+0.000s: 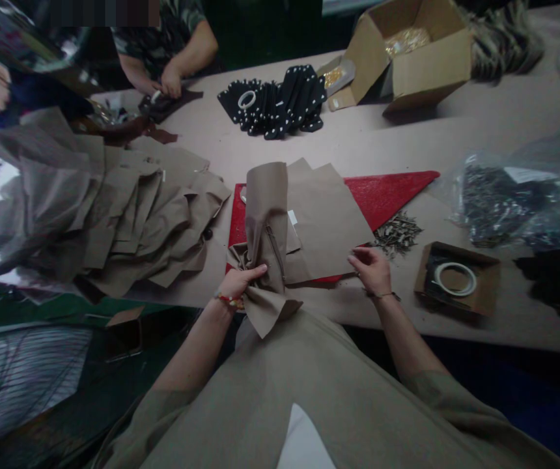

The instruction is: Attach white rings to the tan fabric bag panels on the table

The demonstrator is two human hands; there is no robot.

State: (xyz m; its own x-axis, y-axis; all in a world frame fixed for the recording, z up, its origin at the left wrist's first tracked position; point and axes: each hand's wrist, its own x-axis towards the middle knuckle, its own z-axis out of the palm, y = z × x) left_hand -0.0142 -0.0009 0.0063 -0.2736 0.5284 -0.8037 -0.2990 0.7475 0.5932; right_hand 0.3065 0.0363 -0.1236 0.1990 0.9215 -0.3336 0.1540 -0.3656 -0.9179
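My left hand [243, 281] is closed round a bunched piece of brown fabric [266, 195], with a dark zipper-like line running down it. The thumb lies on top of the folds. Under and beside this piece, flat brown fabric panels [326, 221] are spread on a red mat [382, 195]; a small white label [293, 221] shows near the fold. My right hand [370, 268] is at the lower right corner of the panels, thumb and fingers pinched together. Whatever is between those fingertips is too small to make out. A pile of small dark metallic pieces [398, 233] lies just beyond it.
Brown fabric pieces [138, 208] are heaped at left. A small box [456, 280] with a tape roll stands at right, near plastic bags [495, 195]. Studded black pieces [280, 101] and an open carton [426, 65] are at the back. Across the table, a person's hands [170, 81] handle dark material.
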